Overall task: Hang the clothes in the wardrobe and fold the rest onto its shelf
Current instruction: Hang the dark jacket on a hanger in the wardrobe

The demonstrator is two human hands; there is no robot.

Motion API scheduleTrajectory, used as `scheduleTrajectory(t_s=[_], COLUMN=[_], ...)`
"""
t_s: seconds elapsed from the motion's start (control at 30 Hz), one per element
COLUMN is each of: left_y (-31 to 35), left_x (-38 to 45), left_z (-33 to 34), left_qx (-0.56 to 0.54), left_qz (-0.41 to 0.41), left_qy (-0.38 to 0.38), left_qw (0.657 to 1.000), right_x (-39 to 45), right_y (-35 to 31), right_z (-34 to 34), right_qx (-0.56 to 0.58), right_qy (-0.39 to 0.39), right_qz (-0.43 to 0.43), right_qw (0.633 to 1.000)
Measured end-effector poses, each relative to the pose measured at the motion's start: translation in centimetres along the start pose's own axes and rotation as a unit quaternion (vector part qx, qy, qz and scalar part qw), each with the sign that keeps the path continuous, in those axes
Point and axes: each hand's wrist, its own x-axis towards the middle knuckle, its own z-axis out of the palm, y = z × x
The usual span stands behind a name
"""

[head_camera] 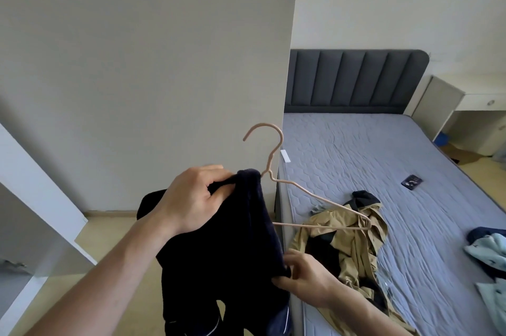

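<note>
While the left hand pinches the top fold of the dark navy garment where it drapes over one shoulder of the beige wire hanger, the hanger's long axis slants down and away to the right, its bare arm reaching out over the tan jacket on the bed. The right hand sits lower, fingers pinching the garment's hanging edge just under that bare arm, so it looks the nearer one to draw cloth across. The hook points up and curls left, toward the wardrobe's side panel.
</note>
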Motion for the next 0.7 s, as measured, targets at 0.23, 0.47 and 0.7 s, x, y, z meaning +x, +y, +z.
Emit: scheduleTrajectory(t_s=[0.23, 0.47, 0.7], left_y=[-1.3, -3.3, -5.1], left_x=[-0.3, -1.0, -1.6], left_z=[-1.3, -0.8, 2.3], left_qx=[0.022, 0.082, 0.209], left_qz=[-0.043, -0.061, -0.107], left_qy=[-0.007, -0.046, -0.119], left_qw=[0.999, 0.994, 0.965], right_x=[-1.8, -3.0, -3.9], right_y=[3.7, 4.8, -0.6], right_z=[-2.2, -7.8, -10.0], right_qx=[-0.028, -0.078, 0.071], right_qy=[0.053, 0.228, 0.337], right_qz=[0.053, 0.055, 0.015], right_qw=[0.997, 0.969, 0.939])
